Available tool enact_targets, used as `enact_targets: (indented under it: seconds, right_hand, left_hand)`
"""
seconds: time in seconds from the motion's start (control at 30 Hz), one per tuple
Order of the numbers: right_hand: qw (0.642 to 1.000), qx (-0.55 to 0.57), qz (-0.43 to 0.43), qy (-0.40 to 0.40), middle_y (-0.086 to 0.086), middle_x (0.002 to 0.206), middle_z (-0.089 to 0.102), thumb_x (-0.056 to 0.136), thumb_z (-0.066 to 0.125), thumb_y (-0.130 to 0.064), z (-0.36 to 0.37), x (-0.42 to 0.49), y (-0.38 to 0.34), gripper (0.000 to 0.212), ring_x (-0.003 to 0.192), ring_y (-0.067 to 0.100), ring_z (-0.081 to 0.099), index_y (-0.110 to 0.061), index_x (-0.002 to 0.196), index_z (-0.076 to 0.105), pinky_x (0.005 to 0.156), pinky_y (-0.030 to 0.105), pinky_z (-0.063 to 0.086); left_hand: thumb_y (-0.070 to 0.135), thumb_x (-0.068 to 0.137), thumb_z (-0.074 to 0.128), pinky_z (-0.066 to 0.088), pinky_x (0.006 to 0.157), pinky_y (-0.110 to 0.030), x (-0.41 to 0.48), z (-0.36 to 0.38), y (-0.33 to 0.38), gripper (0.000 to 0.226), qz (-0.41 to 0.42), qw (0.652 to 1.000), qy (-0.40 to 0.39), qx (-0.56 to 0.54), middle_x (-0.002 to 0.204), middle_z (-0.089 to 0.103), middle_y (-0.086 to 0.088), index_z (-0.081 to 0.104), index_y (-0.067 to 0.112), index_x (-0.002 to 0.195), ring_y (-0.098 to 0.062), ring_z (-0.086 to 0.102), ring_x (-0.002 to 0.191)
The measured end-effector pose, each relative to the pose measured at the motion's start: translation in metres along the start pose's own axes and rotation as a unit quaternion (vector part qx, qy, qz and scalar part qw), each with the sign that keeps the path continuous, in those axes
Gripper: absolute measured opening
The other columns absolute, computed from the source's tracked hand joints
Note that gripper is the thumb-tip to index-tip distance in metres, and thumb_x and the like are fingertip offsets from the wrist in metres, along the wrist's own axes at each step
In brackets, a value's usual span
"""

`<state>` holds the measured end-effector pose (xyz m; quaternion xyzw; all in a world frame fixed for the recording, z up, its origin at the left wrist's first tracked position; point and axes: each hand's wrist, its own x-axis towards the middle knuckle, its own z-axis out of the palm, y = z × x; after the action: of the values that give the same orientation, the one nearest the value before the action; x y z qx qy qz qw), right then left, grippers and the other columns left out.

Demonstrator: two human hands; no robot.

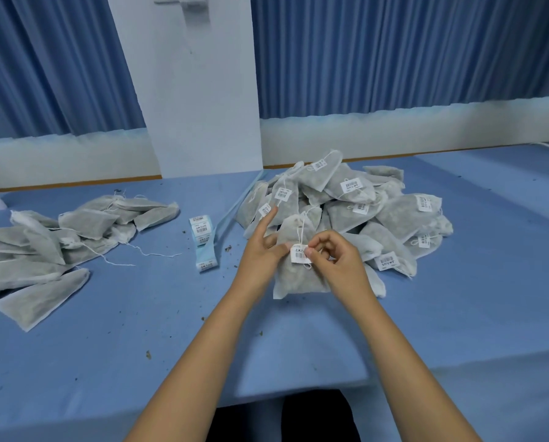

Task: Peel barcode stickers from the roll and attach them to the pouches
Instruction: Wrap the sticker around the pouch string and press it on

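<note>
- Pouch (298, 275): grey, upright, lower edge on the table (139, 330), at centre, just in front of the labelled pile (394, 215); drawstring loop at the top.
- Barcode sticker (299, 254): white, on the upper front of the pouch, between the two hands.
- Left hand (257, 253): gripping the pouch at its left edge; thumb pressed flat on the front, just beside the sticker; index finger extended upward and clear of the held pouch; remaining fingers hidden behind the pouch, position not determinable.
- Right hand (340, 263): thumb and index fingertip pinching the right edge of the sticker; other fingers loosely curled above, holding nothing.
- Both forearms bare, reaching forward from the lower edge and converging on the pouch.
- Sticker roll (203, 240): on the table, left of the hands and apart from them, a tail of labels unrolled toward the viewer; pale blue backing strip (234, 202) running away behind it.
- Unlabelled pile (59, 237): grey pouches at far left, well apart from the labelled pile.
</note>
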<state>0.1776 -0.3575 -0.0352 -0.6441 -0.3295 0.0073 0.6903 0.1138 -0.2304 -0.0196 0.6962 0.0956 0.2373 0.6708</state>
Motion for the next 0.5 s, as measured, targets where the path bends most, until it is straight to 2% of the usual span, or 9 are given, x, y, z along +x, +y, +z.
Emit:
enact_targets:
  seconds: [0.07, 0.13, 0.23, 0.3, 0.37, 0.43, 0.5]
  right_hand:
    - [1.0, 0.001, 0.005, 0.01, 0.002, 0.067, 0.054, 0.083, 0.064, 0.003, -0.004, 0.0, 0.003, 0.014, 0.056, 0.003, 0.048, -0.008, 0.079, 0.056, 0.055, 0.013, 0.038]
    - [1.0, -0.009, 0.003, 0.018, 0.002, 0.068, 0.055, 0.083, 0.064, 0.003, -0.006, 0.001, 0.006, 0.016, 0.059, 0.007, 0.048, -0.01, 0.078, 0.056, 0.057, 0.016, 0.04]
    - [0.999, -0.002, 0.006, 0.036, -0.001, 0.069, 0.056, 0.082, 0.066, 0.001, -0.008, 0.001, 0.009, 0.018, 0.062, 0.01, 0.049, -0.012, 0.077, 0.055, 0.058, 0.02, 0.042]
    - [0.999, -0.001, 0.015, 0.04, 0.001, 0.069, 0.056, 0.08, 0.069, -0.001, -0.01, 0.0, 0.01, 0.02, 0.063, 0.014, 0.049, -0.014, 0.078, 0.054, 0.058, 0.021, 0.041]
    - [0.997, -0.037, 0.027, 0.054, 0.004, 0.068, 0.058, 0.076, 0.075, -0.008, -0.012, 0.0, 0.014, 0.026, 0.06, 0.013, 0.047, -0.019, 0.079, 0.052, 0.058, 0.019, 0.038]
    - [0.99, -0.114, 0.04, 0.074, -0.003, 0.07, 0.059, 0.072, 0.08, -0.021, -0.013, 0.001, 0.018, 0.032, 0.054, 0.003, 0.045, -0.024, 0.079, 0.049, 0.057, 0.017, 0.036]
    - [0.979, -0.178, 0.045, 0.089, -0.01, 0.074, 0.057, 0.069, 0.082, -0.032, -0.012, 0.002, 0.02, 0.041, 0.063, -0.003, 0.049, -0.021, 0.092, 0.05, 0.062, 0.014, 0.037]
  left_hand:
    - [0.011, 0.093, 0.06, 0.052, 0.084, -0.02, 0.0, 0.006, 0.001, 0.053, -0.01, 1.0, 0.008, -0.008, 0.113, 0.07, -0.007, 0.044, 0.029, 0.14, -0.01, 0.067, 0.099]
    - [0.014, 0.089, 0.067, 0.051, 0.081, -0.014, 0.0, 0.012, 0.001, 0.055, -0.01, 1.0, -0.006, -0.006, 0.12, 0.066, -0.006, 0.046, 0.025, 0.138, -0.005, 0.065, 0.104]
    - [0.006, 0.08, 0.074, 0.051, 0.093, -0.023, 0.001, 0.017, 0.0, 0.067, -0.01, 1.0, -0.016, 0.013, 0.128, 0.06, -0.004, 0.046, 0.024, 0.138, -0.011, 0.06, 0.116]
    - [0.0, 0.079, 0.073, 0.05, 0.096, -0.029, 0.002, 0.019, -0.001, 0.066, -0.003, 1.0, 0.003, 0.019, 0.129, 0.06, -0.006, 0.048, 0.024, 0.136, -0.014, 0.059, 0.117]
    - [-0.006, 0.081, 0.069, 0.052, 0.093, -0.028, 0.003, 0.021, -0.004, 0.063, 0.006, 1.0, 0.014, 0.007, 0.128, 0.061, -0.008, 0.05, 0.022, 0.133, -0.015, 0.061, 0.113]
    - [-0.008, 0.081, 0.067, 0.054, 0.083, -0.021, 0.003, 0.023, -0.007, 0.06, 0.009, 1.0, 0.019, -0.004, 0.12, 0.065, -0.01, 0.052, 0.022, 0.132, -0.011, 0.066, 0.101]
    - [-0.009, 0.082, 0.065, 0.054, 0.077, -0.018, 0.003, 0.024, -0.01, 0.057, 0.009, 0.999, 0.03, -0.019, 0.114, 0.068, -0.01, 0.054, 0.021, 0.129, -0.008, 0.068, 0.092]
